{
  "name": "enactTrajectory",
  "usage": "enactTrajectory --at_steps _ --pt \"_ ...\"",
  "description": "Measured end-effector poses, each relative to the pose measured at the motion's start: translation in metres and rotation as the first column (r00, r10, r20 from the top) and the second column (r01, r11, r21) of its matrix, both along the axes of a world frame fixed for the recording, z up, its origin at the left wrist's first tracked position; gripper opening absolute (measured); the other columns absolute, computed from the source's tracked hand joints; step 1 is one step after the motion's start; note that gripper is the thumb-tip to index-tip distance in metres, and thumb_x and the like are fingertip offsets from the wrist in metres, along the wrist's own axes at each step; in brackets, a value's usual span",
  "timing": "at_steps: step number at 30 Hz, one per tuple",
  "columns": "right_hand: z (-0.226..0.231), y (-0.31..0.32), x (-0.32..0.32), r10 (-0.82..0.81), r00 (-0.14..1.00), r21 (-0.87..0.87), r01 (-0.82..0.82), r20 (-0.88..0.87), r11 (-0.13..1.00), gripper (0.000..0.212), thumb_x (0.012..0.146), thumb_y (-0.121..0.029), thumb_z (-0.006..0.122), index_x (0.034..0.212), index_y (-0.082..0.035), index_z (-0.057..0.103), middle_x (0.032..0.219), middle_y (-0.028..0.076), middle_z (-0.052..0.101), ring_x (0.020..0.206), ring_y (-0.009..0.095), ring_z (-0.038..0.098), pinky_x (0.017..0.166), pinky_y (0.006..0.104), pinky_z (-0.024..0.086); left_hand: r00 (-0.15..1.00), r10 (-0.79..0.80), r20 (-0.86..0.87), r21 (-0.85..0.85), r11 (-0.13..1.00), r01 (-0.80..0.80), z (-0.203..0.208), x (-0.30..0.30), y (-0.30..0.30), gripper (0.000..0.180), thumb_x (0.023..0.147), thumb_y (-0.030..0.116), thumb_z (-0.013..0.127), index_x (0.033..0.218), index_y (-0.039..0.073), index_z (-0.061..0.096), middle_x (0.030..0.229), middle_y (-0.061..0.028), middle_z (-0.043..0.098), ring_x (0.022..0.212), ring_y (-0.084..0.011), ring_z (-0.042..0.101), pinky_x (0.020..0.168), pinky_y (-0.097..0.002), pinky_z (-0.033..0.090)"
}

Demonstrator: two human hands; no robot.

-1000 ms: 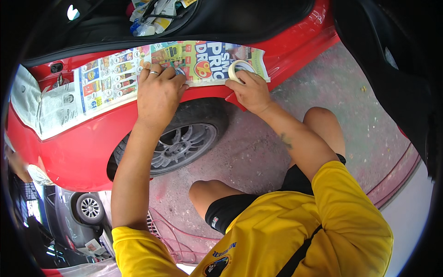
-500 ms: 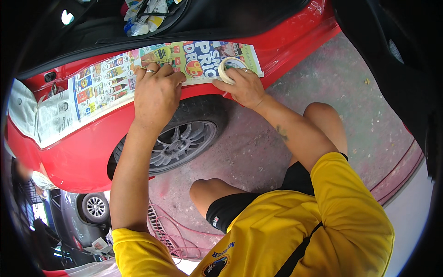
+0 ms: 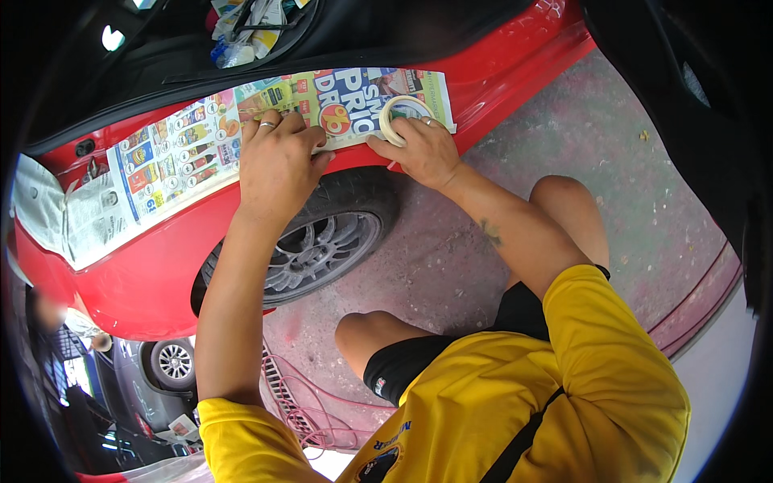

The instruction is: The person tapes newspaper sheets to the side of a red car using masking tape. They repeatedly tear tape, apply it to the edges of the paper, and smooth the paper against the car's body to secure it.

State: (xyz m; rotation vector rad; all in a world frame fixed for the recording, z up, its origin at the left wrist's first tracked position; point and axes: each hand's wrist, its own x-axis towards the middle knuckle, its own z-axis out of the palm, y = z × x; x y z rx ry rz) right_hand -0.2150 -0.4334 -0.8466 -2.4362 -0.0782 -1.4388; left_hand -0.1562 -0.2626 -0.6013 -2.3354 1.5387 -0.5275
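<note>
A printed newspaper sheet (image 3: pixel 189 161) lies along the red car's body edge (image 3: pixel 145 282), above the wheel (image 3: pixel 322 249). My left hand (image 3: pixel 278 165) rests on its lower border, fingers curled in. At the thumb and forefinger shows the end of a pale strip, like masking tape. To the right, my right hand (image 3: pixel 423 153) grips a cream roll of masking tape (image 3: pixel 386 125), its thumb near the sheet's lower edge. The fingers partly cover the roll. Rings show on both hands.
Above the sheet is the car's dark opening, with a holder of papers and a plastic bottle (image 3: pixel 233 55). Below lies the stained concrete floor (image 3: pixel 451 249). A pink hose (image 3: pixel 322 431) crosses a floor grate. At lower left stand a grey car (image 3: pixel 153 386) and a blurred person.
The view has shifted slightly, so the car and newspaper sit a little differently. Both hands keep nearly the same places, and my left thumb stands out a little more from its fingers.
</note>
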Motion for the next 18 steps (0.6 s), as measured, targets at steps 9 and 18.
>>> enactTrajectory --at_steps 9,18 --pt "-0.002 -0.001 -0.001 -0.01 1.0 0.002 0.01 0.005 1.0 0.038 0.093 -0.021 0.072 0.128 -0.035 0.08 0.098 0.002 0.06 0.083 0.021 0.072 0.07 0.0387 0.057 1.0 -0.017 0.012 -0.007 1.0 0.017 -0.011 0.006 -0.007 0.02 0.082 0.025 0.095 0.097 0.015 0.085 0.098 -0.0031 0.073 0.105 -0.0282 0.067 0.096 -0.0454 0.048" --pt "-0.006 -0.001 0.0 -0.032 0.999 0.006 0.032 -0.002 0.999 0.038 0.095 -0.023 0.071 0.13 -0.037 0.079 0.097 0.0 0.058 0.081 0.021 0.07 0.07 0.0386 0.056 0.965 -0.231 0.121 0.066 0.972 0.224 -0.023 0.014 -0.021 0.024 0.081 0.024 0.094 0.102 0.017 0.083 0.104 -0.0025 0.072 0.107 -0.0278 0.067 0.094 -0.044 0.049"
